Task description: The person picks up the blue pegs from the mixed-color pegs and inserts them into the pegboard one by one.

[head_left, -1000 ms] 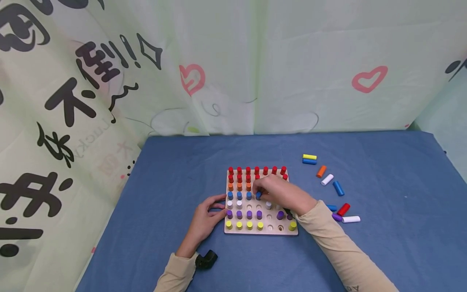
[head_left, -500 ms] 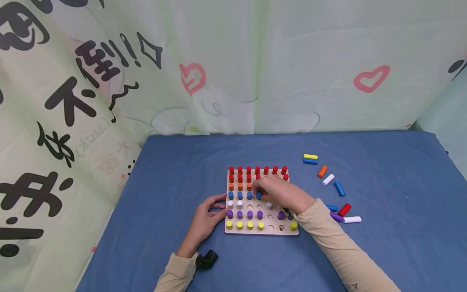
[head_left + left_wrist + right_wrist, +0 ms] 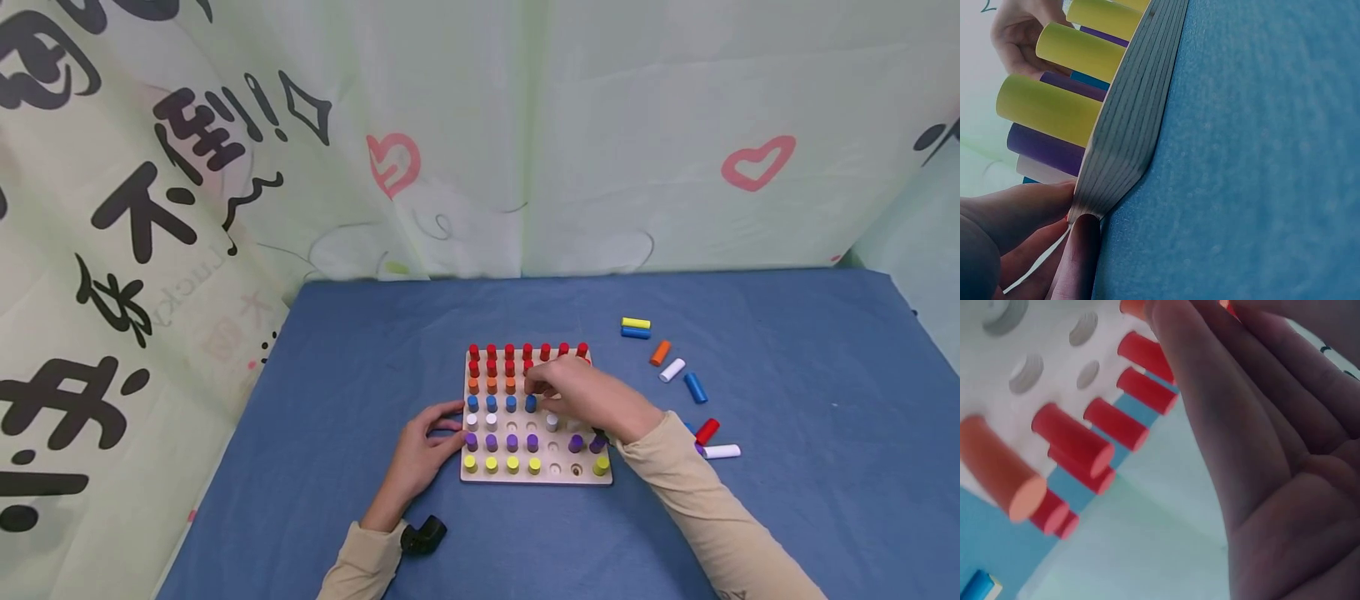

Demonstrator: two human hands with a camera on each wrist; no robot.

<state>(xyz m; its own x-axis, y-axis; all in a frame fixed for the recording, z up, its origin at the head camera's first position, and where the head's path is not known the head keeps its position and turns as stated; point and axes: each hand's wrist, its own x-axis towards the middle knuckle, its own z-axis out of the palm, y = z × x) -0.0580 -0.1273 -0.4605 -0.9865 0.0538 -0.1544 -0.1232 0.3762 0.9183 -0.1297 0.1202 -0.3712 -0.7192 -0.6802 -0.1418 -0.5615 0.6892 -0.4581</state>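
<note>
A wooden pegboard (image 3: 543, 435) carries rows of red, orange, blue, white, purple and yellow pegs. My left hand (image 3: 426, 446) is at its left edge; in the left wrist view the thumb and a finger (image 3: 1087, 240) pinch the board's corner beside a yellow peg (image 3: 1047, 109). Over the right half of the board is my right hand (image 3: 588, 398), its fingertips just right of a blue peg (image 3: 530, 403) standing in its hole. Nothing shows between those fingers. In the right wrist view the hand hides part of the board, near red pegs (image 3: 1072, 439) and an orange peg (image 3: 1000, 469).
Loose pegs lie right of the board on the blue cloth (image 3: 360, 342): a yellow peg (image 3: 636, 322), an orange peg (image 3: 661, 352), a white peg (image 3: 672, 370), a blue peg (image 3: 696, 387), a red peg (image 3: 707, 431) and others. A printed curtain (image 3: 465, 225) stands behind.
The right hand has let go of the blue peg, now standing in its row, and has shifted slightly right. The left hand stays at the board's edge.
</note>
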